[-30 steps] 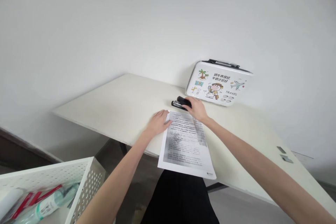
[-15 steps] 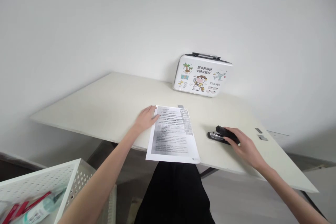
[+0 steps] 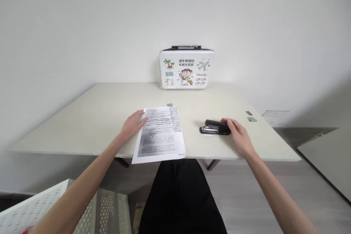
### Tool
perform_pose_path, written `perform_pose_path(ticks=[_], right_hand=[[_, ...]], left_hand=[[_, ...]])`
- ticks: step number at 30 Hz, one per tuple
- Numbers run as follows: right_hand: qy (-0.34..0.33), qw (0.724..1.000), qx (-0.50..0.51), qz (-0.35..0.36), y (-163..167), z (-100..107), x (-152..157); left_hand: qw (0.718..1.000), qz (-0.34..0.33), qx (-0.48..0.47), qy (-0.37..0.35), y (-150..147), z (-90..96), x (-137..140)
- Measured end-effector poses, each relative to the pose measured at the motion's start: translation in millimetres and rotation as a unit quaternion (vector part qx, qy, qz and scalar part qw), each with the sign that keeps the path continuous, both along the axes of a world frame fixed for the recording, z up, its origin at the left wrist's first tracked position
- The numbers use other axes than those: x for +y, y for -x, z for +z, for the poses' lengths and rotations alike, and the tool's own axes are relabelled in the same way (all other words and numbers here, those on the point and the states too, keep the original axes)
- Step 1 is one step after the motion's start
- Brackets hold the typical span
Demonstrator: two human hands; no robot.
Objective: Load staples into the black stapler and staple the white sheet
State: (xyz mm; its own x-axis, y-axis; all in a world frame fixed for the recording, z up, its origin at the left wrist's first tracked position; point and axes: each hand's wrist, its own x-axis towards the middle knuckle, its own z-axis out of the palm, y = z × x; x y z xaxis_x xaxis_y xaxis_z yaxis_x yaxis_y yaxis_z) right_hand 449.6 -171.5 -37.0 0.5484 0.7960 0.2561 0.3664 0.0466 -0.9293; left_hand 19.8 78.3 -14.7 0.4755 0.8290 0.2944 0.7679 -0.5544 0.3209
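Note:
A printed sheet of paper [image 3: 160, 137] lies on the table, its lower edge jutting over the front. My left hand [image 3: 133, 125] rests at its upper left edge, fingers stretched out and thumb on the print. To the right of the sheet, a black stapler [image 3: 215, 127] sits on the tabletop with its jaw pointing left and its top arm raised. My right hand [image 3: 239, 135] has its fingers around the stapler's rear end. Part of that grip is hidden. Staple strips [image 3: 174, 119] appear to lie along the sheet's upper right side.
A white cartoon-printed case [image 3: 186, 69] stands upright against the wall at the back of the table [image 3: 90, 117]. Small grey strips [image 3: 251, 117] lie near the right edge, and another grey piece [image 3: 169, 104] is behind the sheet. A white perforated basket [image 3: 35, 204] stands below left.
The view has swung right and levelled, so everything appears farther left. My right hand sits slightly farther back on the stapler. My left hand stays at the paper's edge.

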Motion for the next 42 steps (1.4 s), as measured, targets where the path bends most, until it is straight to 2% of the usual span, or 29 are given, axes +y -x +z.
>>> perform_pose_path(ticks=[5,8,11,16,20,23,27,33,38,40,42], right_hand=[[-0.027,0.999,0.011,0.015,-1,-5,5],[-0.032,0.999,0.028,0.017,0,-5,7],[-0.030,0.998,0.042,0.029,-1,-3,7],[-0.035,0.996,0.047,0.061,-7,1,5],[-0.043,0.997,0.021,0.064,-6,5,5],[-0.035,0.998,0.012,0.058,-3,6,6],[-0.024,0.997,0.026,0.062,0,5,7],[0.000,0.998,0.005,0.060,0,2,8],[0.014,0.998,0.002,0.054,0,1,7],[0.018,0.999,0.000,0.050,1,2,6],[0.023,0.999,-0.003,0.049,1,2,5]], left_hand=[[1.000,-0.004,-0.015,0.012,2,7.1,-6],[0.997,-0.071,-0.017,-0.028,-13,14.1,-20],[0.984,-0.170,-0.004,-0.048,-51,25.8,-43],[0.953,-0.303,-0.012,0.022,-138,36.5,-85],[0.953,-0.299,-0.009,0.047,-196,27.4,-108],[0.960,-0.278,-0.005,0.032,-221,21.4,-115],[0.964,-0.267,-0.003,0.015,-219,23.4,-113],[0.969,-0.248,0.005,-0.014,-169,27.9,-105],[0.953,-0.301,0.023,-0.014,-144,30.6,-88],[0.962,-0.272,0.035,-0.021,-142,32.0,-75],[0.979,-0.199,0.043,-0.033,-144,32.7,-56]])
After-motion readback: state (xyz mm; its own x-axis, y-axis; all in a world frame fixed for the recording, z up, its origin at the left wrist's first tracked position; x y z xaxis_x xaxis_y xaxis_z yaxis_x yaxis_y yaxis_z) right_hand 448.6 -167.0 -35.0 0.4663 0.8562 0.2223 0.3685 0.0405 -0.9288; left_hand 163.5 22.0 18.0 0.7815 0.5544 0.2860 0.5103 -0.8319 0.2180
